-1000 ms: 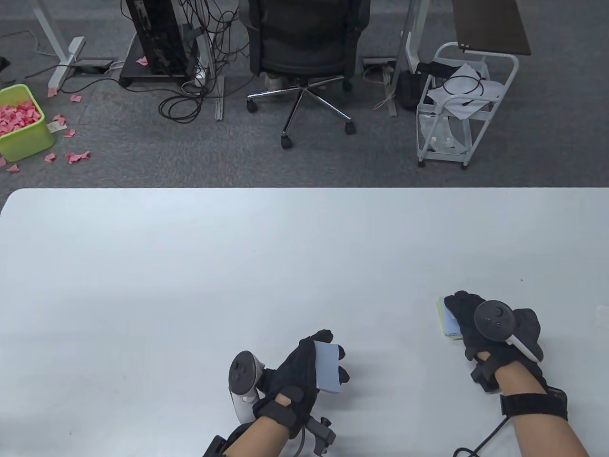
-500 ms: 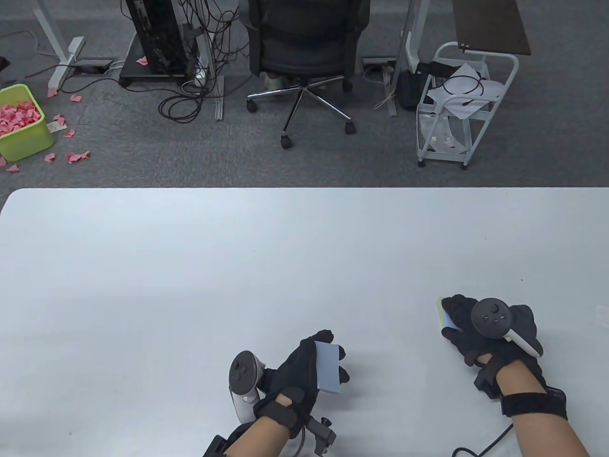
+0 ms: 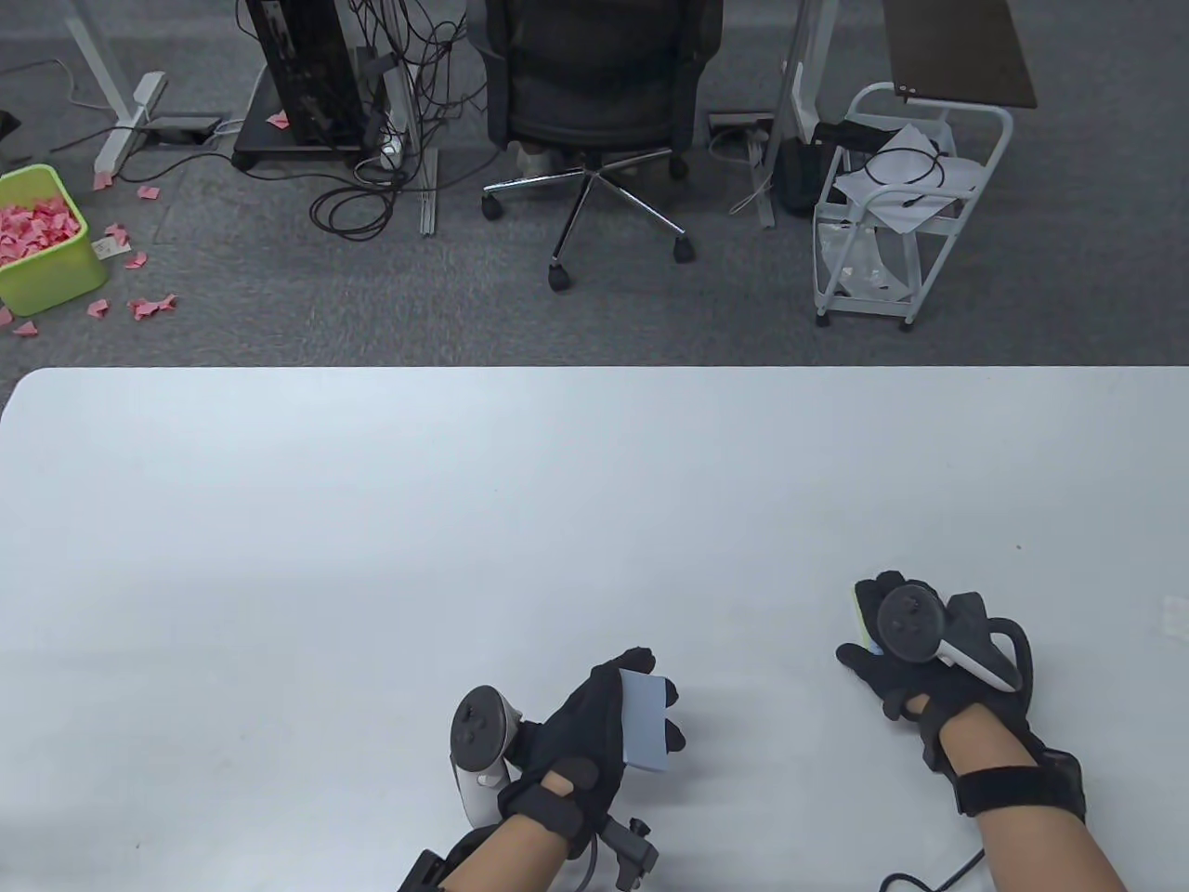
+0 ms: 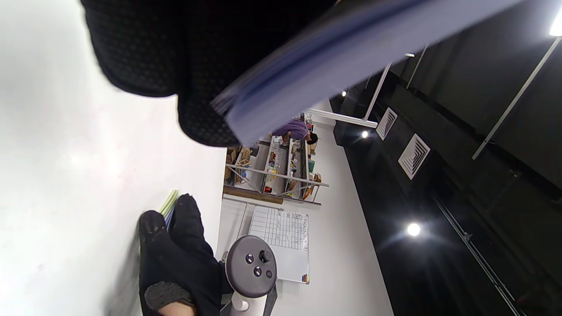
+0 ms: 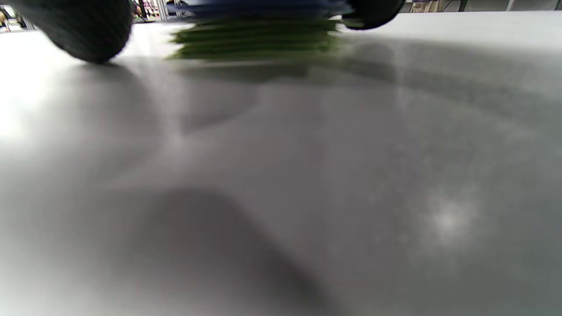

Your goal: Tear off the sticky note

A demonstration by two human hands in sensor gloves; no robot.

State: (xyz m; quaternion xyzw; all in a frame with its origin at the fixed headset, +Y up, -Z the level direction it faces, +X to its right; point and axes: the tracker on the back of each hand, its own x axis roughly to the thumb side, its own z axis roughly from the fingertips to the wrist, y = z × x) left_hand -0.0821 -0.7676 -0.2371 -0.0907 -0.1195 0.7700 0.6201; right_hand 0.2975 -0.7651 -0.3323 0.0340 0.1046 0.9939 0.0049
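Note:
My left hand (image 3: 578,736) grips a blue sticky note pad (image 3: 647,723) between thumb and fingers, held a little above the white table (image 3: 372,520). In the left wrist view the pad (image 4: 351,57) fills the top. My right hand (image 3: 894,671) lies over a green and blue stack of sticky notes (image 3: 860,609) on the table at the right, fingers on top and thumb at its near side. Only a thin green edge shows. The right wrist view shows the stack (image 5: 259,37) from the side, with a fingertip (image 5: 83,30) beside it.
A green bin (image 3: 56,269) of crumpled pink notes stands on the floor beyond the table's far left corner. An office chair (image 3: 594,93) and a white cart (image 3: 892,204) stand past the far edge. A small white object (image 3: 1178,613) lies at the table's right edge.
My right hand has turned and slid left over the stack, covering nearly all of it. My left hand, still holding the blue pad, has barely moved.

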